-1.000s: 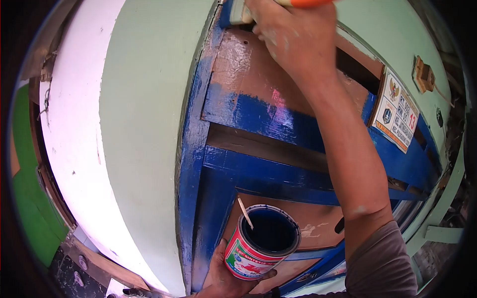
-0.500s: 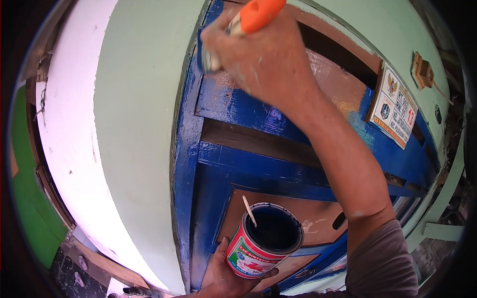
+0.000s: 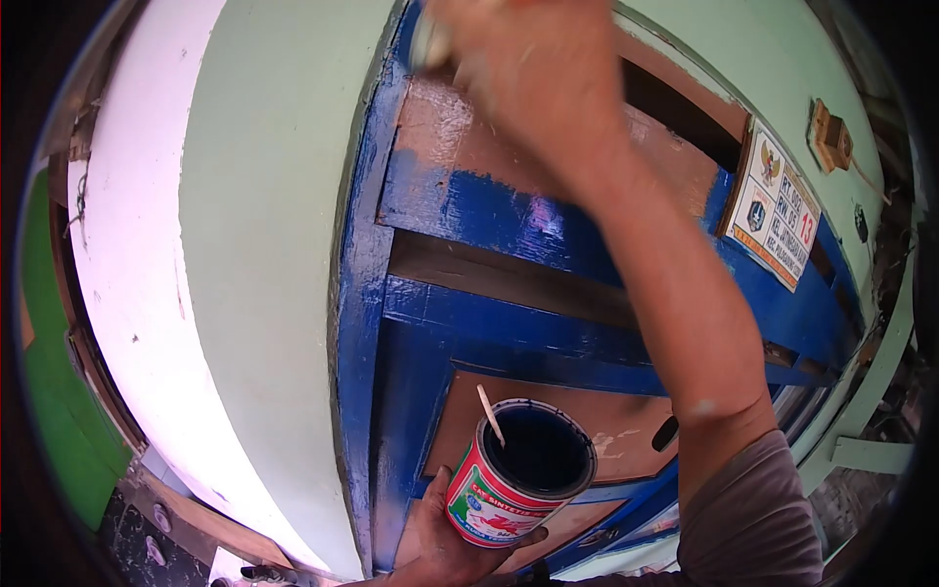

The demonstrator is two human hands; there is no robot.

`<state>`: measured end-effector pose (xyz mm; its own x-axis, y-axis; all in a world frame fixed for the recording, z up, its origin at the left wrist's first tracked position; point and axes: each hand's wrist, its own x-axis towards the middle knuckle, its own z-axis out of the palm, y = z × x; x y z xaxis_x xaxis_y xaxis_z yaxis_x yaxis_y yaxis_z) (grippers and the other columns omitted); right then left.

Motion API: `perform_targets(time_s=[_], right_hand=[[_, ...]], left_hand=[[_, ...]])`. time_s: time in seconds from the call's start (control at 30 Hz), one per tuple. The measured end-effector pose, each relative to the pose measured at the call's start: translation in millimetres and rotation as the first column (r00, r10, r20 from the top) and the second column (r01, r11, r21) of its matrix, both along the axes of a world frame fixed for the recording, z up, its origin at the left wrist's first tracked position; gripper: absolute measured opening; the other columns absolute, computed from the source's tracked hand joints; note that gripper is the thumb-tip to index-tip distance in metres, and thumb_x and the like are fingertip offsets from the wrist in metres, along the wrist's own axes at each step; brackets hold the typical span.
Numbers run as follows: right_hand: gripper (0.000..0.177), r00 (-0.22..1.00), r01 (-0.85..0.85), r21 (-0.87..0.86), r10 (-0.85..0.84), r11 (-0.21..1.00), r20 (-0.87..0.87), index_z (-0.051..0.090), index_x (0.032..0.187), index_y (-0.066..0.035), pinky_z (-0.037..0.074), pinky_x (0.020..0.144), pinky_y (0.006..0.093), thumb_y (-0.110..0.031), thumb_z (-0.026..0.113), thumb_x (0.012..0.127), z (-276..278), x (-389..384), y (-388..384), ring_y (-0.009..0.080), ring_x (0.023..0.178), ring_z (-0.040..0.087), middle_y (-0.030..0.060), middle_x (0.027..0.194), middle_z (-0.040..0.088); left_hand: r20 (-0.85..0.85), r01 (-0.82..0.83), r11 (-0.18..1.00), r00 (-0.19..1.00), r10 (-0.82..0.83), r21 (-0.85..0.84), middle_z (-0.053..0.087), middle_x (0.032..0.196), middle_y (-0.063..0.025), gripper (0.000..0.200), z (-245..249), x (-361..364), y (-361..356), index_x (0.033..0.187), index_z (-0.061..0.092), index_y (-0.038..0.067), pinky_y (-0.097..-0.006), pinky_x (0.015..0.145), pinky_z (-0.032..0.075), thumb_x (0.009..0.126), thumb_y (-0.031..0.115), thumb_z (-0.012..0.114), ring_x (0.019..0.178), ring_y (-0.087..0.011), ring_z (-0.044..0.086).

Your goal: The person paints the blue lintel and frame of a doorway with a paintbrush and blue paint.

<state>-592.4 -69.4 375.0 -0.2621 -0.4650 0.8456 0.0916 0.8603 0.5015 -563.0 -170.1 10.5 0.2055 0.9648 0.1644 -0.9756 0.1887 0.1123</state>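
My left hand (image 3: pixel 452 544) holds a red and green paint can (image 3: pixel 509 494) from below, with dark blue paint and a thin stick (image 3: pixel 490 415) inside it. At the top edge, my right hand (image 3: pixel 538 73) is closed, blurred by motion, round a brush (image 3: pixel 428 44) whose pale part shows at the left of the fingers. The brush is over the upper left of the wooden frame (image 3: pixel 362 264), which is blue. Beside it, a panel (image 3: pixel 504 215) is blue along its lower part and brownish pink above. The brush handle is out of view.
A pale green wall (image 3: pixel 264 274) stands left of the frame. On the right hang a white number plate (image 3: pixel 773 207) and a small wooden block (image 3: pixel 829 137). Below the blue rail is a brown door panel (image 3: pixel 616 430). A green surface (image 3: pixel 68 391) lies at the far left.
My right hand has moved up with the brush, and the orange handle has left the view. More of the panel's brownish pink upper part shows. My left hand and the can have barely moved.
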Motion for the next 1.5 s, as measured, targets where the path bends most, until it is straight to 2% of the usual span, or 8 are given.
perform_targets(time_s=[0.23, 0.37, 0.43, 0.53, 0.63, 0.8, 1.03, 1.5], right_hand=[[0.019, 0.945, 0.309, 0.435, -0.323, 0.846, -0.041, 0.064, 0.069, -0.002, 0.061, 0.065, 0.0444, -0.016, 0.069, 0.081, -7.8, 9.9, 4.8, 0.0344, 0.059, 0.068, 0.0172, 0.064, 0.065], [0.020, 0.961, 0.271, -0.509, -0.257, 0.817, 0.100, 0.061, 0.077, -0.003, 0.051, 0.057, 0.0353, -0.014, 0.065, 0.093, 37.6, 18.9, -46.2, 0.0133, 0.058, 0.058, 0.0032, 0.063, 0.058], [0.019, 0.899, 0.436, 0.065, -0.432, 0.897, -0.068, 0.062, 0.078, -0.003, 0.051, 0.057, 0.0349, -0.014, 0.064, 0.093, 62.1, 17.5, -7.2, 0.0130, 0.057, 0.057, 0.0030, 0.063, 0.058], [0.019, 0.837, 0.541, 0.560, -0.343, 0.627, -0.426, 0.062, 0.078, -0.003, 0.050, 0.056, 0.0337, -0.014, 0.063, 0.093, 61.8, 14.2, 7.9, 0.0138, 0.056, 0.055, 0.0039, 0.065, 0.058], [0.019, 0.912, 0.408, -0.240, -0.381, 0.881, 0.151, 0.063, 0.080, -0.002, 0.050, 0.058, 0.0326, -0.016, 0.063, 0.093, 49.1, 41.5, -32.2, 0.0149, 0.060, 0.057, 0.0060, 0.071, 0.061], [0.017, 0.931, 0.359, -0.377, -0.356, 0.854, 0.080, 0.064, 0.078, -0.003, 0.050, 0.058, 0.0343, -0.014, 0.062, 0.091, 42.2, 31.7, -65.7, 0.0154, 0.060, 0.057, 0.0063, 0.066, 0.060], [0.020, 0.951, 0.302, -0.076, -0.295, 0.950, 0.089, 0.069, 0.085, -0.001, 0.053, 0.067, 0.0368, -0.018, 0.064, 0.093, 34.7, 49.5, -44.0, 0.0155, 0.066, 0.059, 0.0063, 0.069, 0.062], [0.019, 0.909, 0.394, -0.041, -0.382, 0.918, 0.170, 0.069, 0.089, -0.002, 0.052, 0.065, 0.0358, -0.019, 0.063, 0.091, 28.6, 44.9, -49.9, 0.0167, 0.065, 0.058, 0.0061, 0.075, 0.064]], left_hand=[[-0.002, -0.013, 1.000, 1.000, 0.013, 0.003, 0.058, 0.142, -0.0216, 0.084, 1.1, 3.0, 3.5, 0.151, 0.045, 0.009, -0.0609, 0.085, 0.062, 0.097, 0.073, 0.039, 0.125, -0.0436, 0.062], [-0.006, -0.008, 1.000, 1.000, 0.008, -0.001, 0.058, 0.143, -0.0217, 0.084, 1.1, 4.6, 6.8, 0.151, 0.045, 0.009, -0.0611, 0.086, 0.062, 0.097, 0.073, 0.038, 0.125, -0.0437, 0.062], [-0.008, -0.007, 1.000, 1.000, 0.007, -0.005, 0.058, 0.143, -0.0217, 0.085, 0.2, 5.4, 8.0, 0.151, 0.045, 0.009, -0.0611, 0.087, 0.062, 0.097, 0.073, 0.038, 0.125, -0.0437, 0.062], [-0.012, 0.002, 1.000, 1.000, -0.002, -0.002, 0.057, 0.143, -0.0218, 0.085, 0.4, 6.2, 9.8, 0.151, 0.045, 0.008, -0.0612, 0.087, 0.062, 0.097, 0.073, 0.037, 0.125, -0.0437, 0.062], [-0.017, 0.010, 1.000, 1.000, -0.010, -0.003, 0.057, 0.143, -0.0219, 0.085, 0.0, 5.8, 11.0, 0.152, 0.044, 0.008, -0.0613, 0.088, 0.061, 0.097, 0.074, 0.036, 0.125, -0.0437, 0.062], [-0.027, 0.020, 1.000, 0.999, -0.020, -0.003, 0.057, 0.143, -0.0220, 0.086, 1.6, 5.8, 12.1, 0.152, 0.044, 0.008, -0.0615, 0.089, 0.061, 0.097, 0.074, 0.035, 0.125, -0.0437, 0.062], [-0.037, 0.033, 0.999, 0.999, -0.033, -0.005, 0.057, 0.143, -0.0221, 0.087, 0.4, 3.8, 12.0, 0.152, 0.043, 0.008, -0.0618, 0.090, 0.060, 0.097, 0.075, 0.034, 0.125, -0.0438, 0.062], [-0.065, 0.070, 0.998, 0.995, -0.070, -0.010, 0.056, 0.144, -0.0224, 0.089, 0.4, 4.3, 10.8, 0.153, 0.042, 0.008, -0.0623, 0.093, 0.059, 0.097, 0.076, 0.031, 0.126, -0.0438, 0.062]])
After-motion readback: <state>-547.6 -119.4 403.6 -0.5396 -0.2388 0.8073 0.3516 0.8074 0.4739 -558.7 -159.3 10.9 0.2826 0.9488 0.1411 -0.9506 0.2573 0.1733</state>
